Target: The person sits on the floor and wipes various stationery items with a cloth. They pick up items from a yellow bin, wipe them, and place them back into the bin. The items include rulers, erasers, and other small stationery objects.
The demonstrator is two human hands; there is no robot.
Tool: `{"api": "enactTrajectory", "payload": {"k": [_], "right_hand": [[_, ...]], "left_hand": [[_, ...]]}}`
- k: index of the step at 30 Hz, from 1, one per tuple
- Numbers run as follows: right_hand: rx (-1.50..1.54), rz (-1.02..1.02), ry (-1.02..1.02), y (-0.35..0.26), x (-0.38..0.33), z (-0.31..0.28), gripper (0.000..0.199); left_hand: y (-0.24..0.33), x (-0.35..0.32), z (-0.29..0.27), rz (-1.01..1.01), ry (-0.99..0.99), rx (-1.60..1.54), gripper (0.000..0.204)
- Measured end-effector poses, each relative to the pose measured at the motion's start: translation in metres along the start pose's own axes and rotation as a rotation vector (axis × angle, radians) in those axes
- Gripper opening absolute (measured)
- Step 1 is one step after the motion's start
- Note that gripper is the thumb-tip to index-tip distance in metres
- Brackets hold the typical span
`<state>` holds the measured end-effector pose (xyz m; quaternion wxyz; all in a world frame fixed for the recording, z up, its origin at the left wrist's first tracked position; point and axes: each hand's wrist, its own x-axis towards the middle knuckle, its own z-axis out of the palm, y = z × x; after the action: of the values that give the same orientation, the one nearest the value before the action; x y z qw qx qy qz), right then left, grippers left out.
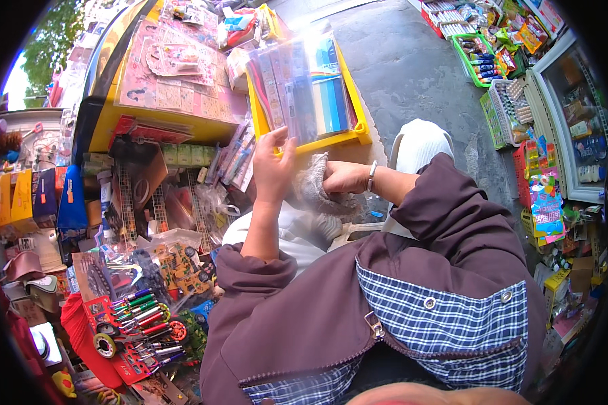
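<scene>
My right hand (348, 178) is closed around a crumpled grey cloth (313, 181), which hangs between my knees just below a yellow tray (317, 144). My left hand (274, 162) is raised at the tray's near left corner. Its fingers are loosely apart, overlapping the rim, and no object shows in them. Upright in the tray stand clear plastic sleeves (292, 91) and flat packs in blue, cream and purple (328, 88). Whether my left fingertips press on the tray or only hover before it is hard to see.
Left of the tray, a yellow-sided display (189, 127) carries pink sticker sheets (175, 74). Toy packs and a red card of pens (135, 331) crowd my left side. Grey floor (412, 74) lies beyond the tray. Baskets (507, 111) and a glass-door fridge (577, 115) stand at right.
</scene>
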<state>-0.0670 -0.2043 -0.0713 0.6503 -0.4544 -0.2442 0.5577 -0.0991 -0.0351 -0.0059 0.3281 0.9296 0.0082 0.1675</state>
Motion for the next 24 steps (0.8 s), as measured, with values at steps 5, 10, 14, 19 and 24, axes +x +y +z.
{"api": "enactTrajectory", "payload": {"k": [5,10,14,19,24], "right_hand": [[-0.03,-0.008,-0.003,-0.003,0.003,-0.003,0.033],[-0.063,0.02,-0.004,0.005,0.002,-0.016,0.029],[-0.106,0.058,-0.003,0.014,0.011,-0.024,0.027],[-0.042,-0.051,0.001,0.012,0.015,-0.021,0.031],[0.036,-0.162,0.054,-0.008,0.004,0.0,0.041]], "left_hand": [[-0.005,0.027,0.02,-0.145,-0.09,0.151,0.046],[-0.023,0.043,0.024,-0.282,-0.158,0.007,0.046],[-0.021,0.041,0.021,-0.363,-0.074,-0.304,0.04],[0.001,0.013,0.001,-0.618,0.012,-1.073,0.038],[0.013,-0.038,-0.011,-0.785,-0.089,-1.383,0.033]]}}
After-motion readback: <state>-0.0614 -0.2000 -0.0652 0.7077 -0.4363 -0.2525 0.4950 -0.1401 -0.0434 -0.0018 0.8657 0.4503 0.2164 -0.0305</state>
